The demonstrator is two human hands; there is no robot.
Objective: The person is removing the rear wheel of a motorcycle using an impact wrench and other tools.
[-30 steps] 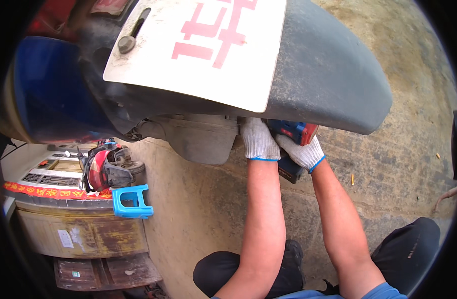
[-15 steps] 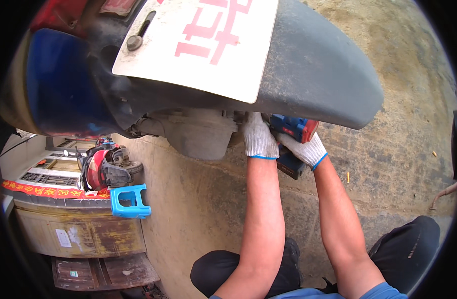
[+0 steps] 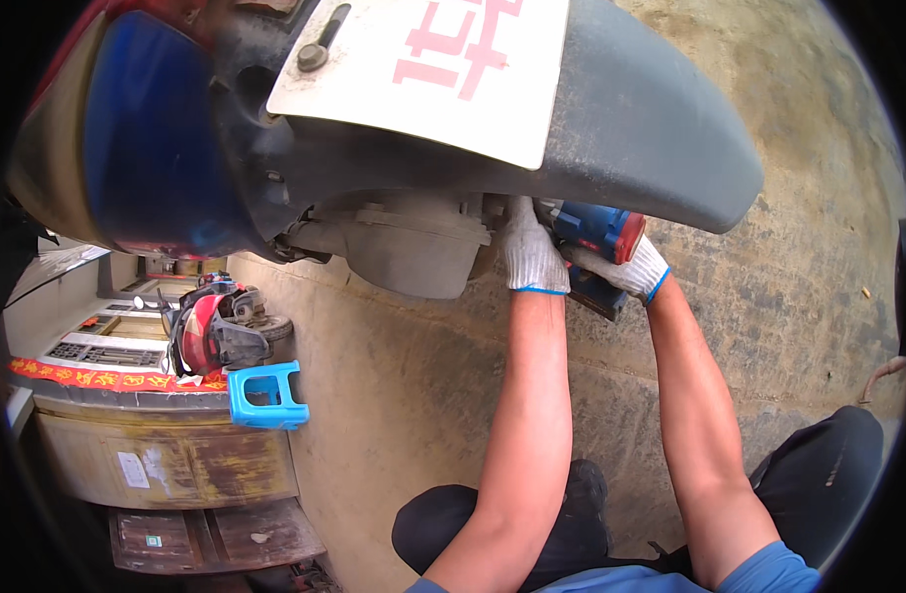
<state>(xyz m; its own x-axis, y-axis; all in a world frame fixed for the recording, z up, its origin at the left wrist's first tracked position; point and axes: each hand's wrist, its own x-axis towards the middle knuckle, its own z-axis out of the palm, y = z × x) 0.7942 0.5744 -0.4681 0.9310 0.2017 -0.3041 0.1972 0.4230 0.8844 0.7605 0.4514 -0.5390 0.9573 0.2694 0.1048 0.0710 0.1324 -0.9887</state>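
Tool (image 3: pixel 593 227) in right hand (image 3: pixel 623 269), red-lettered plate (image 3: pixel 374 94)

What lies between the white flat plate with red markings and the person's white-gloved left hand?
In the head view, the lower edge of the dark grey plastic mudguard lies between the white plate and the left hand.

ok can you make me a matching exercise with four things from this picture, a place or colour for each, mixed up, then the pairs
Things
1. right hand
2. left hand
3. plastic stool
4. plate

Places and colours
A. white with red marks
B. gripping the power tool
C. light blue
D. gloved, fingertips hidden under the dark fender

Pairs: 1-B, 2-D, 3-C, 4-A
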